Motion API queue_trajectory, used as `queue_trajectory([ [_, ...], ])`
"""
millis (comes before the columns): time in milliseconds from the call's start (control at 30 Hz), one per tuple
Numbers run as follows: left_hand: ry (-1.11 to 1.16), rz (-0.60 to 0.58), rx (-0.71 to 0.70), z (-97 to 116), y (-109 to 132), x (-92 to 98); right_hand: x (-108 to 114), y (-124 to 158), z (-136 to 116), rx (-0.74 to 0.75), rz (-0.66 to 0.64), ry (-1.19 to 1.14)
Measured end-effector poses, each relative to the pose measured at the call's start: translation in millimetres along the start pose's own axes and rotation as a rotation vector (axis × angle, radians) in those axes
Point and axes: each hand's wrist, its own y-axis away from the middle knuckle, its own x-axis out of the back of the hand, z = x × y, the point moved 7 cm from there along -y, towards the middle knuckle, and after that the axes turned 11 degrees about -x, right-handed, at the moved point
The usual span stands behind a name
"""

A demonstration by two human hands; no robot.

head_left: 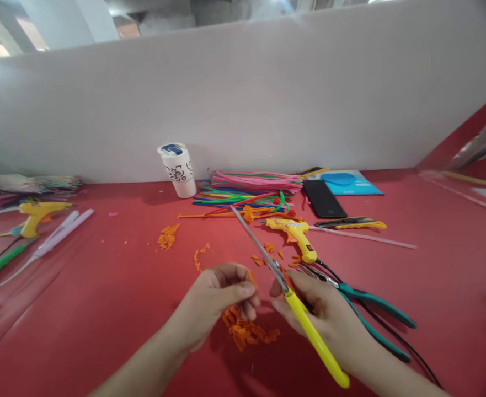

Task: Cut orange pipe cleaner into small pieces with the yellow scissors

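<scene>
My left hand (230, 292) is closed in a pinch, with a small orange piece (251, 277) showing between thumb and fingers; it looks like cut pipe cleaner. My right hand (317, 303) grips scissors (294, 303) with yellow handles, their blades pointing up and left across the table. Part of the handle is hidden by the fingers. Below and between my hands lies a pile of short orange pieces (245, 333). Just beyond the blades are more orange bits (270, 248), and another orange heap (167, 237) sits farther left.
A yellow glue gun (292, 231) and green-handled pliers (370, 303) lie to the right. Behind are pipe cleaners (257, 181), a black phone (324, 199), a cutter knife (354, 223) and a white tumbler (178, 171). Another glue gun (39, 212) and a hair-iron-like tool (63, 234) lie left.
</scene>
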Motion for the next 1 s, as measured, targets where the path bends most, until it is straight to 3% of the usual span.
queue_trajectory([
  [167,0.094,-0.142,0.165,-20.4,7.4,-19.5,-14.0,1.6,8.8,-0.197,-0.242,-0.391],
  [400,0.024,-0.193,0.248,-28.8,10.2,-21.3,-17.0,2.2,9.6,-0.208,-0.299,-0.394],
  [600,-0.120,-0.020,0.162,-28.6,7.1,-16.8,-9.9,1.3,5.4,-0.182,-0.149,-0.305],
  [733,-0.176,0.070,0.077,-20.2,5.3,-11.4,-4.1,1.4,-0.9,-0.070,-0.085,-0.213],
  [900,-0.039,0.297,-0.153,8.4,0.3,17.5,6.5,2.2,-1.7,0.029,0.048,0.202],
  [1000,0.027,0.348,-0.248,21.2,0.1,29.5,6.4,2.3,-0.9,0.076,0.106,0.505],
])
